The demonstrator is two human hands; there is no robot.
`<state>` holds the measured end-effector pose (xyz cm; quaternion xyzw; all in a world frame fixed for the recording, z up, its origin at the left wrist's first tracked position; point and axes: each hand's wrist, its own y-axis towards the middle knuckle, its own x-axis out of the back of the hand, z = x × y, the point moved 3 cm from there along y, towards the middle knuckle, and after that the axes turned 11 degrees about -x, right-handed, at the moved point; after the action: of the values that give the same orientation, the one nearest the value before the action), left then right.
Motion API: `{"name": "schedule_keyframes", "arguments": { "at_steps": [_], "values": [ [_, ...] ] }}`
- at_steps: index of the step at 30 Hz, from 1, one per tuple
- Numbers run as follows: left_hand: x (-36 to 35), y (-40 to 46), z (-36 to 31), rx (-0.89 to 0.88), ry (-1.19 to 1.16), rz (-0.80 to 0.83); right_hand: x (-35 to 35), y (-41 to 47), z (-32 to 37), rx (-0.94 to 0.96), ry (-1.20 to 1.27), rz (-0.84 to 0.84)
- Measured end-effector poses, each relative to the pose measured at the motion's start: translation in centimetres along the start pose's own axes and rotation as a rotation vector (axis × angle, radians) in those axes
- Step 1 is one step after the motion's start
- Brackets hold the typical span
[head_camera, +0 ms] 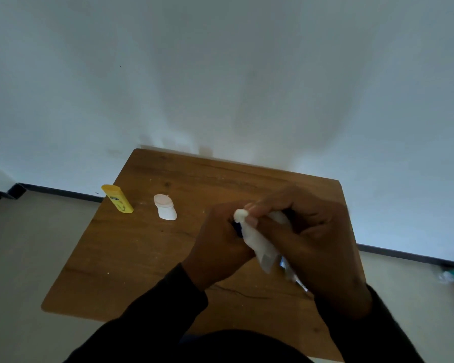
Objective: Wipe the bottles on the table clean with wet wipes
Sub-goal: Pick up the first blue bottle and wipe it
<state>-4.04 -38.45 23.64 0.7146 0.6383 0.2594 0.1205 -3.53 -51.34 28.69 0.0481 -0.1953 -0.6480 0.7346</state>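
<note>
Head view, wipe (257, 242) between both hands' grips

A wooden table (168, 244) is standing against a pale, dimly lit wall (220, 74), with a dark skirting board (63, 192) running from nine o'clock toward four o'clock above a beige floor (24, 258).

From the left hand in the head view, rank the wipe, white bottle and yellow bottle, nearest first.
1. Wipe: held against the left hand, between both hands.
2. White bottle: on the table, farther left.
3. Yellow bottle: at the table's left edge.
</note>
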Motion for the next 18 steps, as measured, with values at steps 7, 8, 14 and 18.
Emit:
{"name": "schedule_keyframes", "arguments": {
  "at_steps": [7,8,14,18],
  "values": [
    [-0.4,-0.6,0.8,0.068,-0.117,-0.014,1.8,0.2,-1.7,-0.112,0.022,-0.114],
    [-0.4,-0.7,0.7,0.070,-0.159,-0.014,1.5,0.0,-1.4,-0.103,0.076,-0.049],
    [0.1,-1.3,2.1,0.200,-0.298,-0.024,0.3,0.7,-5.2,-0.246,-0.075,-0.153],
    [2.6,-1.1,3.7,0.210,-0.172,-0.079,1.1,0.7,-8.7,-0.421,-0.097,-0.154]
  ]
}}
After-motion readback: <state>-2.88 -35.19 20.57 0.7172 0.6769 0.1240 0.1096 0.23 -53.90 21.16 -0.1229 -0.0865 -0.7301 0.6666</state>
